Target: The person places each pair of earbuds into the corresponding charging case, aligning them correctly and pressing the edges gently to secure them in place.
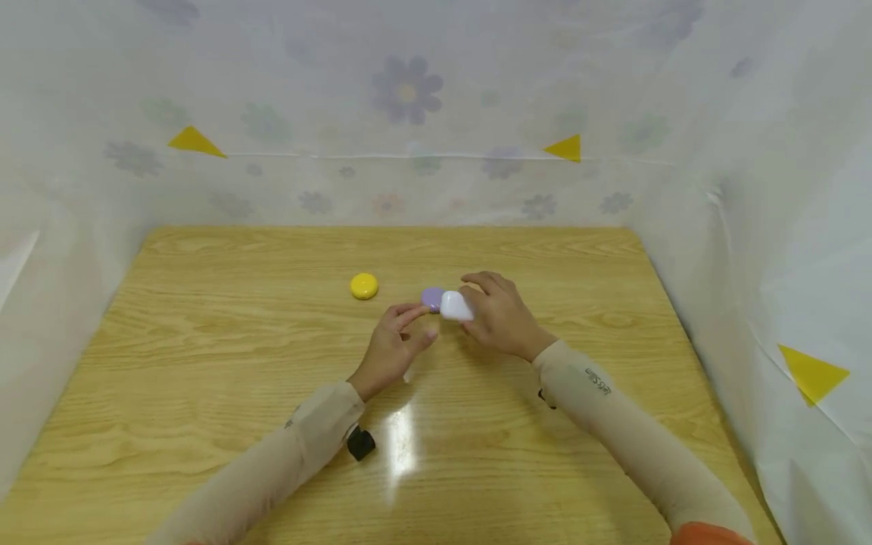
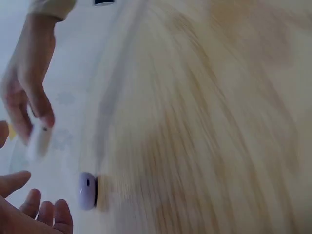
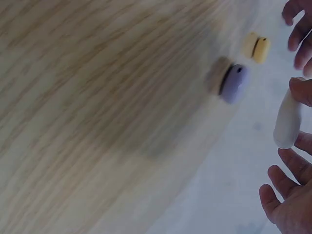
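Observation:
A small white rounded-square case point(image 1: 453, 306) is in my right hand point(image 1: 502, 316), pinched between thumb and fingers. The right wrist view shows the white case point(image 3: 287, 122) held up off the wooden surface. Just left of it lies a glossy purple round case point(image 1: 431, 297), partly overlapped in the head view. On its side, the purple case point(image 2: 87, 191) has a small dark slot. My left hand point(image 1: 393, 350) holds nothing; its fingers are spread loosely, with fingertips close to the purple case in the head view. A yellow round case point(image 1: 364, 286) rests farther left.
The wooden table point(image 1: 204, 341) is enclosed by pale flower-patterned sheeting point(image 1: 306, 91) behind and at both sides. Yellow triangular markers point(image 1: 813, 373) are stuck to the sheeting. A black device point(image 1: 361, 443) is at the left wrist.

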`<state>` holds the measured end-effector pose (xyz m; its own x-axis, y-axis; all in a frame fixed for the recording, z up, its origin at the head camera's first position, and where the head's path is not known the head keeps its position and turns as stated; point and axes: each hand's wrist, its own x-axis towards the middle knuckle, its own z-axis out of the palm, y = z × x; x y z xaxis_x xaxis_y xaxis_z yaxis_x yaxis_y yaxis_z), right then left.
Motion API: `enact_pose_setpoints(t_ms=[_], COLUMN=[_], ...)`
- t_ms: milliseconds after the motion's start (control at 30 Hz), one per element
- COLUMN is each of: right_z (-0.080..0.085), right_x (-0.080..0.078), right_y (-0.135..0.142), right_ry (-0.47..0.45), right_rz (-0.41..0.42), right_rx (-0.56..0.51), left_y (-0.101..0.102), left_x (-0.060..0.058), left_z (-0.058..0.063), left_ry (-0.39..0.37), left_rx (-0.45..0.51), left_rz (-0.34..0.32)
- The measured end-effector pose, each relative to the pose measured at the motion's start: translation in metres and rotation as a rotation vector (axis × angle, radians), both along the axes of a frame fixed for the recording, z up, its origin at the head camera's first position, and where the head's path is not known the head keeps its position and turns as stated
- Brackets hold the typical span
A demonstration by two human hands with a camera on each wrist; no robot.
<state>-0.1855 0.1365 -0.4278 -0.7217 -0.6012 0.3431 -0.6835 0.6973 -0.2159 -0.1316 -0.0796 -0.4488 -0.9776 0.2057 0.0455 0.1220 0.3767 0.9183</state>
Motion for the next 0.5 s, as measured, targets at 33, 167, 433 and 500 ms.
enact_pose_setpoints(t_ms=[33,167,433,500], right_z=[-0.005,-0.021,-0.036,-0.037], right_x=[-0.005,-0.025,-0.041,-0.040], right_y=[0.004,0.018,0.029,0.030], right_ry=[-0.044,-0.216,-0.337,-0.351], right_rz=[-0.042,-0.163,-0.204,-0.217], right_rx=[0.031,0.149,0.247,0.239], left_y=[-0.001,-0.007,-0.014,-0.016], left_x=[0.001,0.009,0.012,0.009], left_z=[-0.001,-0.006,-0.009,-0.009], left_ry=[0.050,0.211,0.235,0.254], left_rx=[-0.076,-0.343,-0.495,-0.515], left_rz=[-0.032,-0.143,-0.229,-0.222])
